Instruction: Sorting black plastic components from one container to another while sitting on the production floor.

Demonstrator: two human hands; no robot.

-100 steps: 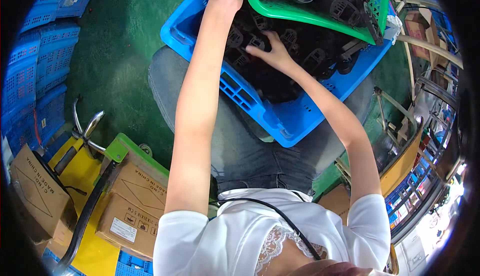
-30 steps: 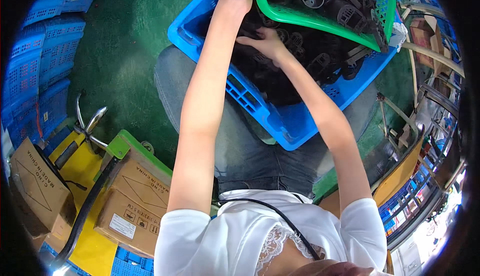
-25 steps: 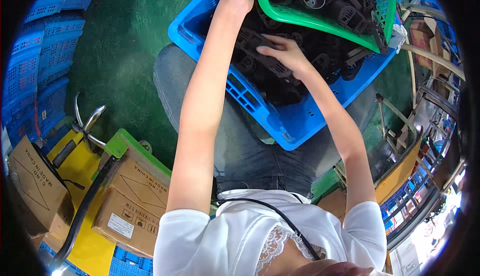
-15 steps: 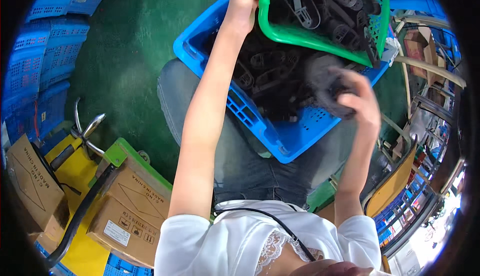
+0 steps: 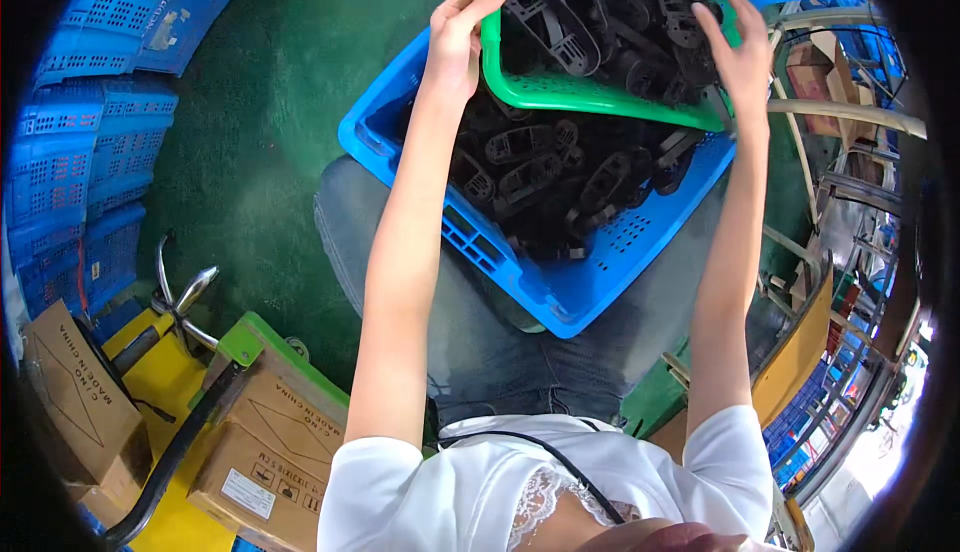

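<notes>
A green plastic basket (image 5: 600, 102) rests tilted over a larger blue crate (image 5: 560, 317), and both hold many black moulded plastic parts. My left hand (image 5: 458, 40) has its fingers closed on the left rim of the basket. At the basket's right side is my right hand (image 5: 745, 57), thumb and fingers spread apart, with no part visible in it. Whether it touches the rim I cannot tell. Black slotted oval parts (image 5: 605, 182) lie heaped in the crate, below the basket's near edge. The crate stands between my knees.
Stacked blue crates (image 5: 100, 142) line the left. Cardboard boxes (image 5: 270, 442) sit on a yellow platform (image 5: 165, 377) with a black curved handle (image 5: 180, 442) at lower left. Metal racks (image 5: 860, 197) and an open carton (image 5: 820, 82) stand at right. The floor (image 5: 260, 122) is green.
My right hand has let go of a blurred black part and moved up to the basket's right side. The basket has shifted left and slightly down, with my left hand still on its rim.
</notes>
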